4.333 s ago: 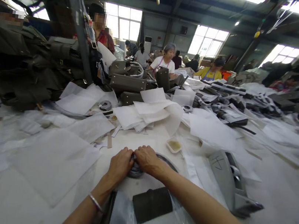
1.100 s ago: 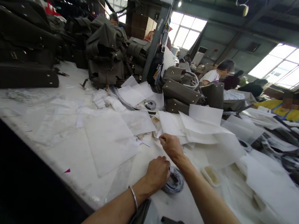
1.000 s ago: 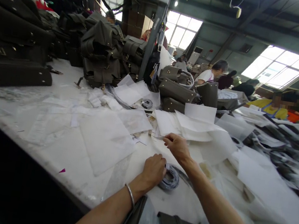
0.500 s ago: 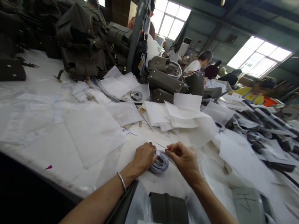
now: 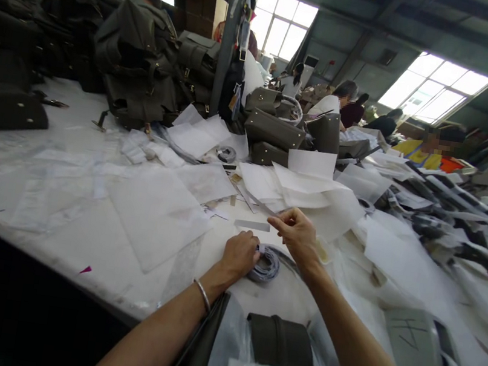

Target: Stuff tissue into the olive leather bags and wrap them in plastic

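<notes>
A coil of narrow grey strip (image 5: 266,266) lies on the white worktable (image 5: 209,263). My left hand (image 5: 240,254) rests at its left edge, fingers curled on the coil. From the coil's top, a loose length of strip runs right and passes behind my right wrist. Just above and to the right, my right hand (image 5: 295,235) is closed in a pinch. A short flat piece of grey strip (image 5: 251,225) shows left of those fingertips and appears held by them; the exact contact is hidden. Nearest me, a dark olive bag (image 5: 279,342) stands partly wrapped in clear plastic and white sheet.
Dark bags (image 5: 138,63) are heaped at the back left. White sheets (image 5: 157,213) cover much of the table. A grey-green machine-like object (image 5: 414,349) stands at right, near my forearm. Several people work farther back. A second grey coil (image 5: 225,154) lies beyond.
My right hand has moved slightly up. The grey strip beside its fingertips, seen edge-on before, now shows its flat face. More loose strip shows off the coil. My left hand stays on the coil.
</notes>
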A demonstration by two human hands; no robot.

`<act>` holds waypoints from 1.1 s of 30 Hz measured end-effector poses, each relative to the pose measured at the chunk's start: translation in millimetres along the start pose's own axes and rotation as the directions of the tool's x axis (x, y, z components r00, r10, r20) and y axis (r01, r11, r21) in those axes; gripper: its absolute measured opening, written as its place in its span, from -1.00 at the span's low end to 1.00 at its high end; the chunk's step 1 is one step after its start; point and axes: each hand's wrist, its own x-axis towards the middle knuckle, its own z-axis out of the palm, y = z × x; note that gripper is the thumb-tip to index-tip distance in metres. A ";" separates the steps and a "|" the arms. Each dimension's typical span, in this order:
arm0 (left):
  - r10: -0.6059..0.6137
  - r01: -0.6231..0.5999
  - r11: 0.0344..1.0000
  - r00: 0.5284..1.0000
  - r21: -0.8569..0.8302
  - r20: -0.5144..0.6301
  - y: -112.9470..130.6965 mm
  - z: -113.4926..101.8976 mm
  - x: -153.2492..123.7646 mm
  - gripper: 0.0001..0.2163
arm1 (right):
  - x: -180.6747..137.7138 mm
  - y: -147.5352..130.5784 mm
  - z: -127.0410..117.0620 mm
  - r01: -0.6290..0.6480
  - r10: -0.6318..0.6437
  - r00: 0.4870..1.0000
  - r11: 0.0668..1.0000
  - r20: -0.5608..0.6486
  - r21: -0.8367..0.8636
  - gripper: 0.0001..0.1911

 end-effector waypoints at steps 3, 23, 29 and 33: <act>0.001 -0.001 1.000 1.000 0.006 0.002 0.3 0.1 0.4 -0.87 | 4.2 -2.3 9.2 -0.048 0.048 0.998 0.999 0.047 0.008 -0.55; 0.005 -0.004 1.000 0.999 0.031 -0.048 2.3 -9.5 -3.6 -0.86 | -112.0 30.8 -56.8 0.431 -0.382 0.884 0.890 0.270 -0.151 -0.86; 0.045 -0.042 0.998 0.996 0.046 -0.072 3.2 -11.6 -6.8 -0.86 | -93.2 25.4 -33.7 0.538 -0.446 0.826 0.806 0.344 -0.246 -0.81; 0.059 -0.055 0.997 0.994 0.046 -0.087 3.0 -11.8 -8.1 -0.88 | -93.6 17.6 -24.6 0.652 -0.476 0.735 0.693 0.483 -0.309 -0.75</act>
